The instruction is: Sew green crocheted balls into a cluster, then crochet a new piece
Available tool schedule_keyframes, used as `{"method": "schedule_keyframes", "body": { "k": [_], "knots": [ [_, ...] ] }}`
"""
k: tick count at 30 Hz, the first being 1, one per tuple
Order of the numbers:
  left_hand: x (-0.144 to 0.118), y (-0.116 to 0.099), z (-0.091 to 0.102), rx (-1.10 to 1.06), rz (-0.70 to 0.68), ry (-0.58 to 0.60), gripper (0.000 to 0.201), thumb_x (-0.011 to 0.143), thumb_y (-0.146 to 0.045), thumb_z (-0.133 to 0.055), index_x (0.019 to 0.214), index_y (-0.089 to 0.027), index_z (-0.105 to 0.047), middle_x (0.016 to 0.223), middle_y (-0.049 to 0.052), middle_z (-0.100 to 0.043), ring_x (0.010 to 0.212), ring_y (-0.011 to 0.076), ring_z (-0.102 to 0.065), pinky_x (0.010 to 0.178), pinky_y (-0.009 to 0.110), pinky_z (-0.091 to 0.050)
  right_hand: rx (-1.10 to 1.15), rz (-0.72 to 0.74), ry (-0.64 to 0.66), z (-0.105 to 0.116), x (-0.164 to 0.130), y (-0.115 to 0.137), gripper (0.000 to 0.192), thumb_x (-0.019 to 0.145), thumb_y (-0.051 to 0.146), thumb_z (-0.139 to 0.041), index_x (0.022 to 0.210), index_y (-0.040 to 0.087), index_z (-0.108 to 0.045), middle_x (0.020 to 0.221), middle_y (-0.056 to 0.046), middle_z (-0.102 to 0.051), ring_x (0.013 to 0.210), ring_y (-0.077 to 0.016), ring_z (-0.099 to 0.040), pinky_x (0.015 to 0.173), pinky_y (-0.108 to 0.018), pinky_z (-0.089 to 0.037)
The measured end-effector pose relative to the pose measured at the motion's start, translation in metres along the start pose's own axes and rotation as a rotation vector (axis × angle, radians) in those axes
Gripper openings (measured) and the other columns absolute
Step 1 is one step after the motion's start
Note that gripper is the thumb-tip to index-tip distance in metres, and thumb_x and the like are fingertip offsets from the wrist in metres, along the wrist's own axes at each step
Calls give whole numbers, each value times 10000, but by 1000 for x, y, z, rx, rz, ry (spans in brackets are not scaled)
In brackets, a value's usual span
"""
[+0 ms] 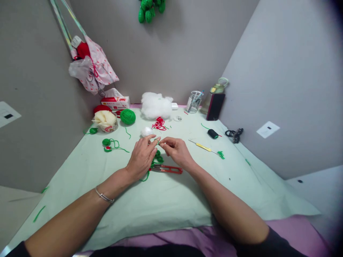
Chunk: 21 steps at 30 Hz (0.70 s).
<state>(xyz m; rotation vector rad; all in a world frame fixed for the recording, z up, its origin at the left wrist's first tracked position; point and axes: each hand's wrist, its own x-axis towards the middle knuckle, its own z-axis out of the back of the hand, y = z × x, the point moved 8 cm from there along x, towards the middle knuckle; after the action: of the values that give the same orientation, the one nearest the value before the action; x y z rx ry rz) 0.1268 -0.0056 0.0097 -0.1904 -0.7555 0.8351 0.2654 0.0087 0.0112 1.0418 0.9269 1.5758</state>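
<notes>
My left hand point(142, 156) and my right hand point(177, 150) meet over the middle of the table. A thin strand of green yarn point(157, 142) runs at the fingertips of both, looped near my left index finger. My right thumb and forefinger pinch at the strand; whether they also hold a small tool is too small to tell. Just below the fingers lie green crocheted pieces point(158, 157), partly covered by my left hand. Thread snips with red handles point(168, 169) rest under the hands, blades pointing left.
Behind the hands are white stuffing point(157, 106), red yarn point(159, 124) and a green yarn ball point(128, 116). A yellow-handled crochet hook point(203, 146) and a dark thread spool point(212, 134) lie right. Small green pieces point(106, 142) lie left. A phone point(215, 107) leans against a bottle.
</notes>
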Motion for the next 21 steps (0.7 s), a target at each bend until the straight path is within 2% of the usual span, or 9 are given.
{"method": "schedule_keyframes", "body": {
  "k": [4, 7, 14, 21],
  "knots": [
    [0, 0, -4, 86, -66, -4, 453, 1041, -218, -390, 1458, -169, -561, 1618, 194, -393, 1509, 354, -329, 1200, 585, -297, 62, -24, 13, -1, 2, -4, 232, 825, 384, -619, 808, 169, -703, 512, 64, -453, 510, -101, -362, 535, -267, -287],
    [-1, 3, -9, 103, -67, 30, 471, 1038, -188, -384, 1487, -188, -527, 1674, 174, -314, 1582, 337, -201, 1244, 586, -236, 98, -43, 45, -4, 3, -5, 250, 810, 407, -635, 794, 164, -688, 513, 73, -426, 506, -92, -331, 523, -265, -261],
    [-2, 6, -13, 96, -57, 69, 549, 1026, -155, -382, 1563, -253, -435, 1718, 139, -245, 1601, 335, -157, 1252, 614, -209, 147, -70, 70, -4, 4, -8, 267, 798, 426, -656, 780, 161, -679, 509, 72, -436, 505, -89, -339, 521, -263, -251],
    [-2, 6, -15, 115, -56, 106, 565, 993, -91, -383, 1541, -201, -469, 1704, 172, -268, 1601, 339, -158, 1257, 609, -205, 211, -101, 111, -6, 4, -14, 259, 783, 421, -686, 770, 163, -675, 506, 75, -452, 500, -82, -343, 522, -257, -253]
  ]
}}
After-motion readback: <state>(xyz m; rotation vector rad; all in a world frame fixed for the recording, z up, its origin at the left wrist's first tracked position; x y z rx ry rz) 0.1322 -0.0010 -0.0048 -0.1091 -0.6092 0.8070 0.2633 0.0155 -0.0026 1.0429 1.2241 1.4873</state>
